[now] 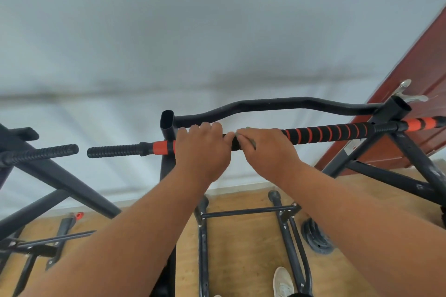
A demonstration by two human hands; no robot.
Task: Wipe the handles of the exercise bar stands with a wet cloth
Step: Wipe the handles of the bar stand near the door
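Left hand (201,149) clenches the striped handle (325,133) atop the stand; right hand (266,149) grasps a grey cloth (243,138) around it. Best wrapped fully, drawn slowly rightward.

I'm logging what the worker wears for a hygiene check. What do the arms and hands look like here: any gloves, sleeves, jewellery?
Both forearms are bare right down to the bottom edge of the picture: no sleeves show. The left hand and the right hand wear no gloves, and no watch, bracelet or ring is visible. There are no markings or tattoos on the parts in view.
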